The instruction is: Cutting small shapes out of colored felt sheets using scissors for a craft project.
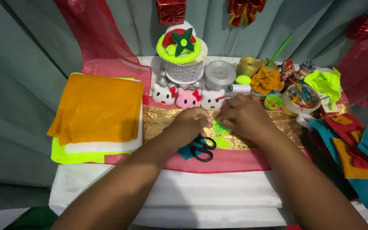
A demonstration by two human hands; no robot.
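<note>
Head view of a craft table (218, 194) covered in white sheeting, with a pink cloth band (235, 162) across it and a gold foil sheet (158, 121) on top of that. At the left lies a stack of folded felt (96, 108), orange above neon yellow and white. At the right edge lies a heap of teal, red and orange felt pieces (354, 149). At the rear centre stands a lace-wrapped round box (183, 64) topped with a neon-green ring and a dark green flower. In front of it sit three small cat-face felt heads (188, 98), white, pink, white. Both forearms enter from below. The left hand (190, 123) and right hand (245, 117) meet over the gold foil; their fingertips are pressed together on a small green felt piece (220, 127), which is pinched between the two hands and partly hidden by them. Black-handled scissors (202, 149) lie just below the left hand, on teal scraps.
</note>
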